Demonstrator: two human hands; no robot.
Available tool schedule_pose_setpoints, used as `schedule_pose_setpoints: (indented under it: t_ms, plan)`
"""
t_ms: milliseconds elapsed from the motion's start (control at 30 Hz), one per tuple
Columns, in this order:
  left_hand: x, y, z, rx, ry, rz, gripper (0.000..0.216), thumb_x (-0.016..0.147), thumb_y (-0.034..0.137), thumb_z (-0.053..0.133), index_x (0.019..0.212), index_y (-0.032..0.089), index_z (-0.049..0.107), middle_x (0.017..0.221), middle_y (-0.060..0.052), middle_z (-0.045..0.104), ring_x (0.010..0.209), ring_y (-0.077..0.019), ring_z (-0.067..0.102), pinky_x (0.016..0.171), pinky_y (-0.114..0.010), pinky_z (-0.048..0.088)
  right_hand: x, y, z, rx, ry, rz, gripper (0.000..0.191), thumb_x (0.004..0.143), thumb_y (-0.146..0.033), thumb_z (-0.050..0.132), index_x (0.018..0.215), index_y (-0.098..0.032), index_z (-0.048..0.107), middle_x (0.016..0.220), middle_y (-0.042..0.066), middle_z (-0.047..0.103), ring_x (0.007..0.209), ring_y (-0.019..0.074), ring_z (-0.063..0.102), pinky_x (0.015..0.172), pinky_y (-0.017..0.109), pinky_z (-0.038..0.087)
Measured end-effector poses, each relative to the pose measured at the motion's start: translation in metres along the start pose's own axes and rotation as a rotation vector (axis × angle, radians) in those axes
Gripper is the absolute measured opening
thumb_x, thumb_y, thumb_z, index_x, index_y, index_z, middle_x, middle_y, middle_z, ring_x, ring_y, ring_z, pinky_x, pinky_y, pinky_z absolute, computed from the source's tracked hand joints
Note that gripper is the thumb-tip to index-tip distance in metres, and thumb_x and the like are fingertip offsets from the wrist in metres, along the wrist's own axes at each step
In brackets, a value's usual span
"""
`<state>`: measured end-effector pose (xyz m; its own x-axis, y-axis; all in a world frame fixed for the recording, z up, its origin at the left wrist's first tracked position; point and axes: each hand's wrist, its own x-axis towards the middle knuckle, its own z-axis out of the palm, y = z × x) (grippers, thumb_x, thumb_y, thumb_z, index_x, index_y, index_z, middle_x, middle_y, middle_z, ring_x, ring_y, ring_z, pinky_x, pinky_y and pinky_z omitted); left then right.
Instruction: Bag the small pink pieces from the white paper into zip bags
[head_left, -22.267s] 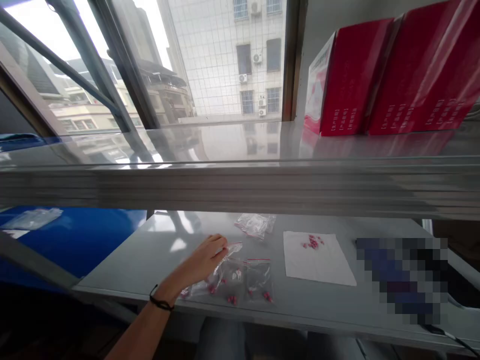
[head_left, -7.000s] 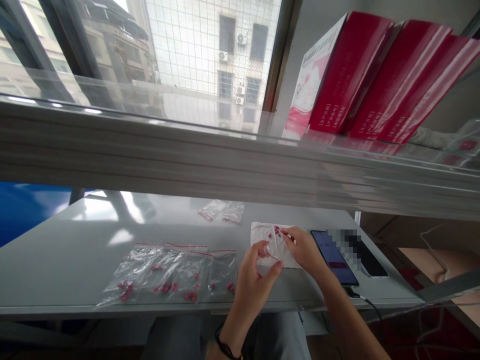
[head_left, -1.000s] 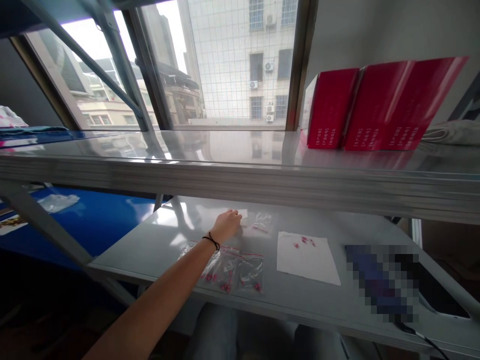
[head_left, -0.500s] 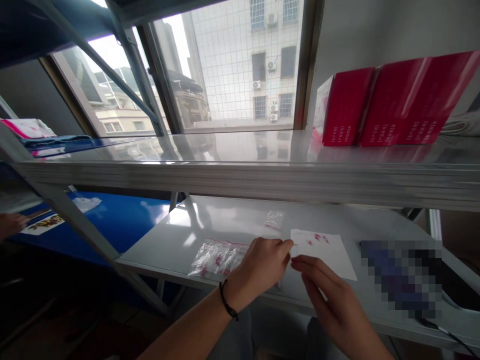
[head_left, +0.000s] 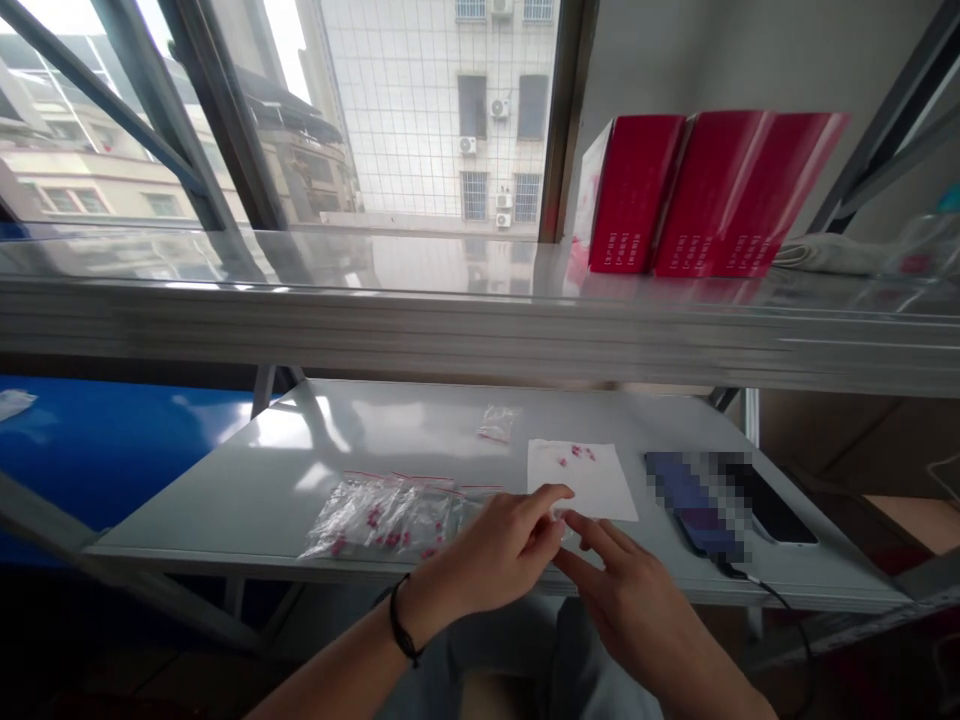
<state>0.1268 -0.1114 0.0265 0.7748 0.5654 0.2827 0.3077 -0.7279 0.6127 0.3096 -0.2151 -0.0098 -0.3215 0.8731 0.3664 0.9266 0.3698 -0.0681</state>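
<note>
My left hand [head_left: 499, 560] and right hand [head_left: 630, 600] pinch a small clear plastic bag [head_left: 561, 520] over the glossy grey table's [head_left: 225, 480] front edge, beside crinkly zip bags of pink pellets [head_left: 390, 515] and a white paper sheet [head_left: 581, 480].

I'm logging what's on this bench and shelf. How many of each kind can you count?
Red boxes on the shelf: 3
White paper sheet: 1
Lone clear bag at the back: 1
Phones: 2
Row of filled bags: overlapping, count unclear
Total countable: 7
</note>
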Motion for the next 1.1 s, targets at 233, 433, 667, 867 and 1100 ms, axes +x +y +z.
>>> schedule_pose_setpoints:
  t_ms: [233, 433, 667, 867, 1100]
  plan:
    - [-0.003, -0.014, -0.004, -0.151, -0.257, 0.127, 0.061, 0.079, 0.053, 0.084, 0.130, 0.023, 0.065, 0.127, -0.011, 0.068, 0.123, -0.0283, 0.061, 0.107, -0.041, 0.050, -0.014, 0.004, -0.032, 0.193, -0.114, -0.088, 0.048, 0.088, -0.001, 0.053, 0.120, -0.031, 0.072, 0.144, 0.005, 0.064, 0.106, 0.0199, 0.071, 0.088, 0.029, 0.060]
    - [-0.003, -0.011, 0.007, -0.172, -0.241, 0.073, 0.068, 0.074, 0.053, 0.088, 0.131, 0.023, 0.066, 0.124, -0.011, 0.071, 0.121, -0.0314, 0.061, 0.109, -0.046, 0.047, -0.011, 0.010, -0.034, 0.260, -0.227, -0.062, 0.050, 0.084, -0.002, 0.053, 0.119, -0.033, 0.071, 0.145, 0.006, 0.062, 0.104, 0.0241, 0.072, 0.085, 0.035, 0.061]
    - [-0.005, -0.007, 0.022, -0.316, -0.130, 0.005, 0.059, 0.070, 0.038, 0.095, 0.120, 0.025, 0.068, 0.119, -0.006, 0.071, 0.118, -0.0280, 0.060, 0.105, -0.039, 0.049, -0.027, 0.018, -0.023, 0.439, 0.229, -0.067, 0.039, 0.091, -0.005, 0.049, 0.118, -0.026, 0.067, 0.114, 0.009, 0.075, 0.097, 0.0217, 0.072, 0.081, 0.031, 0.059]
    - [0.013, -0.020, 0.052, -0.587, 0.140, -0.093, 0.053, 0.079, 0.042, 0.086, 0.124, 0.025, 0.066, 0.122, -0.006, 0.071, 0.118, -0.0271, 0.062, 0.107, -0.039, 0.045, 0.013, 0.075, 0.029, 0.563, 0.390, 0.515, 0.023, 0.098, -0.022, 0.049, 0.115, -0.021, 0.064, 0.099, 0.006, 0.071, 0.079, 0.0177, 0.067, 0.066, 0.027, 0.055]
    - [0.040, -0.043, 0.096, -0.672, 0.477, -0.240, 0.043, 0.086, 0.042, 0.071, 0.123, 0.022, 0.064, 0.109, -0.006, 0.071, 0.107, -0.0269, 0.063, 0.102, -0.042, 0.045, 0.070, 0.124, 0.068, 0.137, 0.076, 0.700, 0.028, 0.096, -0.018, 0.050, 0.117, -0.014, 0.068, 0.112, 0.014, 0.073, 0.102, 0.0249, 0.069, 0.089, 0.033, 0.050]
